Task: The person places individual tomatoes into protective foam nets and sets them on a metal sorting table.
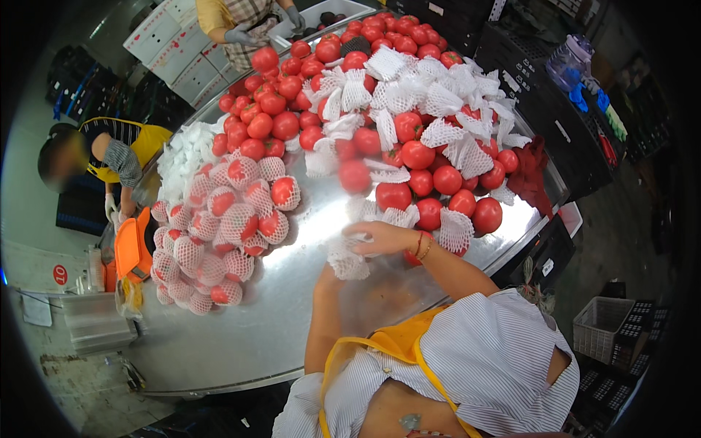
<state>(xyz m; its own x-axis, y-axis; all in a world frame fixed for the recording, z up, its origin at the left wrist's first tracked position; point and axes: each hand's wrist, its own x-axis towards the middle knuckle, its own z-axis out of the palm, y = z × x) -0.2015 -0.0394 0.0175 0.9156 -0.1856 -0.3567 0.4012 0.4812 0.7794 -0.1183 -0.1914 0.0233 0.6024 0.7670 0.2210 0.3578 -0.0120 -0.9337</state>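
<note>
A white foam net sleeve (345,260) hangs between my two hands over the steel table (230,350). My right hand (378,238), with a red cord and a gold bracelet at its wrist, pinches the top of the net. Below it, my left hand (331,279) is mostly hidden behind the net, so its fingers cannot be made out. Bare tomatoes (393,196) and loose foam nets (457,230) lie just beyond my right hand. A blurred tomato (355,176) is farther out. To the left is a heap of tomatoes in foam nets (238,223).
White foam nets (189,145) pile at the table's left edge, near an orange scale (132,246). A person in a yellow apron (145,145) bends there; another with grey gloves (241,35) stands at the far side. Black crates (547,109) and a dark red cloth (530,175) are right.
</note>
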